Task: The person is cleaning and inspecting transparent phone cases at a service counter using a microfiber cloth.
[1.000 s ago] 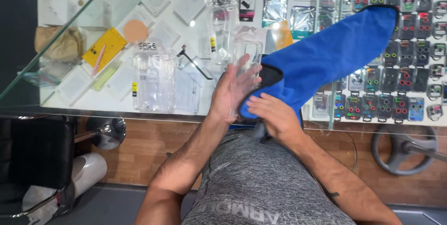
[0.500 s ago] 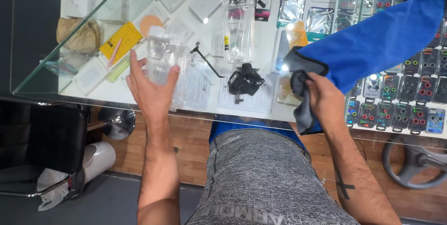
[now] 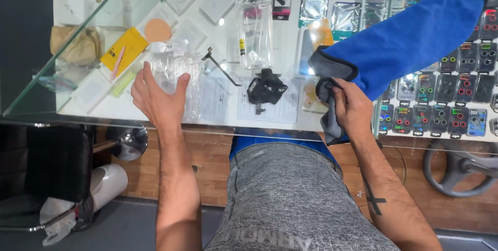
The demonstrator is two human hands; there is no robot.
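The clear phone case (image 3: 174,72) sits on the glass counter (image 3: 218,121), on top of a stack of clear plastic packets (image 3: 193,95) near the counter's left front. The left hand (image 3: 155,98) rests against it from the near side, its grip spread: thumb out to the right along the case's edge, fingers fanned upward on its left, palm on the stack. Whether the fingertips actually press the case or only lie beside it is hard to tell through the clear plastic.

The right hand (image 3: 353,108) is well apart, at the counter's right front. Its grip is pressed together around a bunched corner of the blue cloth (image 3: 415,38), whose grey underside hangs below the fist over the counter's edge. The rest of the cloth stretches up and to the right across the glass.

Between the two hands lies a small black holder (image 3: 265,89) on a printed sheet of paper (image 3: 270,106). Just beyond it stands a tall clear bag (image 3: 254,30), and a thin black bent tool (image 3: 220,66) lies between the bag and the stack. Further left, under the glass, are a yellow packet (image 3: 124,48) with a pink pen on it and a round orange disc (image 3: 157,30). Under the glass on the right, rows of small dark packaged items (image 3: 451,118) with coloured rings fill the display. A grey shirt (image 3: 290,199) fills the lower middle of the view
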